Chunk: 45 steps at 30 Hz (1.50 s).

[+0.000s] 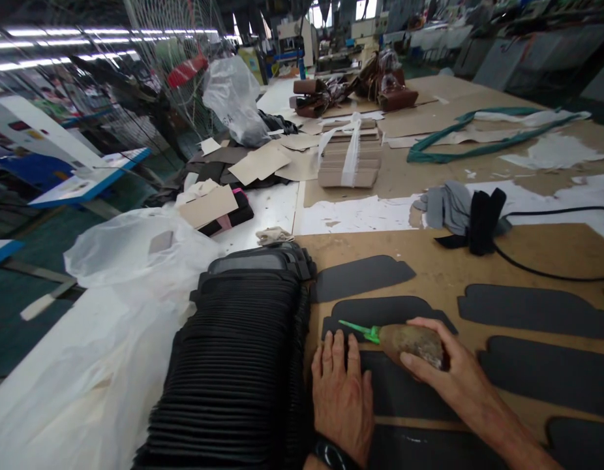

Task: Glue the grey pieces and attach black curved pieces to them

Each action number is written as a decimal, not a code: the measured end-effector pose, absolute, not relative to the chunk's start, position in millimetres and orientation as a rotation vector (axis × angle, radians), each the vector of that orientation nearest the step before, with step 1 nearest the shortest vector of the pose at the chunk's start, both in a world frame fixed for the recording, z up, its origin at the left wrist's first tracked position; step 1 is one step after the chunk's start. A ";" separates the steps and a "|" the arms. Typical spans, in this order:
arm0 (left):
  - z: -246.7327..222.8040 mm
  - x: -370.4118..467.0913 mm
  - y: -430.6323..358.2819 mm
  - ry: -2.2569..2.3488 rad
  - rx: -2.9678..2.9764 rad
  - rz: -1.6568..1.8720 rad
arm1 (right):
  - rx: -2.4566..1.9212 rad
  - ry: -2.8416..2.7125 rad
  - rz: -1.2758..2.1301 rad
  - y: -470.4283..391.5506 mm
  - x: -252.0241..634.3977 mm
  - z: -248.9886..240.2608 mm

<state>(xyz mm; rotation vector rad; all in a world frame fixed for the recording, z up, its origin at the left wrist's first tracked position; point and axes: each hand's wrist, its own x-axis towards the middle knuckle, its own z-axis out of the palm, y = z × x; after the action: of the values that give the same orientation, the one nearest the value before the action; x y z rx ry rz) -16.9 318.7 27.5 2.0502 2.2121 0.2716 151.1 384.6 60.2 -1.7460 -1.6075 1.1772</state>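
Fingers of the right hand [461,372] wrap around a stained brown, rounded bottle [409,344] with a bright green tapering nozzle [363,330], their gap filled by its body. Just right of a tall stack of thin black pieces [233,339], the left hand [344,398] lies palm down, fingers slightly spread and gripping nothing, tips at the near edge of a dark grey, flat, notched panel [394,310]. That panel lies right of the stack on brown board [439,264], under the nozzle; whether the tip touches it, I cannot tell. Farther right of the stack lie 3 similar dark grey panels [537,310].

The bottle looks light and soft enough to squeeze, best held round its wide body, clear of the slim nozzle, which could bend. The panel seems thin, light and fairly stiff; its smooth face may slide, so its edges suit holding.
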 end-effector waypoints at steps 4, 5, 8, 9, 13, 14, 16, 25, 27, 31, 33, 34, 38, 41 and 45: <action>27.8 -16.2 317.2 2.208 2.051 0.273 | -1.782 -1.627 1.156 387.2 144.2 60.4; 28.1 -16.3 317.4 2.206 2.050 0.272 | -1.790 -1.621 1.162 388.1 142.9 60.8; 29.7 -16.9 318.5 2.198 2.043 0.263 | -1.798 -1.601 1.161 390.9 140.0 62.7; 30.3 -17.1 318.9 2.195 2.042 0.261 | -1.794 -1.593 1.160 391.8 139.5 63.6; 31.5 -16.9 319.7 2.202 2.056 0.275 | -1.817 -1.583 1.136 394.1 141.0 65.5; 31.4 -16.7 319.8 2.207 2.062 0.281 | -1.824 -1.583 1.124 394.1 142.3 65.2; 30.8 -16.6 320.3 2.224 2.074 0.295 | -1.839 -1.572 1.103 393.8 145.8 63.8; 25.9 -21.3 324.1 2.287 2.236 0.387 | -1.862 -1.437 1.058 392.5 171.2 54.4; 22.9 -23.7 324.7 2.290 2.310 0.413 | -1.883 -1.373 1.079 392.2 179.0 54.2; 17.6 -27.7 326.4 2.284 2.431 0.337 | -1.911 -1.312 1.096 390.9 194.5 57.6; 16.5 -28.7 327.5 2.280 2.472 0.307 | -1.930 -1.288 1.059 390.4 201.4 60.3; 16.5 -29.0 328.1 2.281 2.489 0.315 | -1.937 -1.275 1.032 390.2 204.5 61.6; 16.7 -30.3 329.2 2.284 2.542 0.364 | -1.953 -1.151 1.009 390.4 216.9 65.3; 15.2 -31.9 328.1 2.274 2.540 0.321 | -1.958 -1.053 1.029 390.1 226.2 67.0; 12.2 -32.7 325.8 2.259 2.517 0.277 | -1.976 -1.074 0.990 386.6 237.9 67.8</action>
<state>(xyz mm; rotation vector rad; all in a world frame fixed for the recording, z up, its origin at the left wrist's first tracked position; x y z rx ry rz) -32.7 325.8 12.2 2.5169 2.2586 0.2767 237.9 386.6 67.8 -1.9757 -1.0736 0.9903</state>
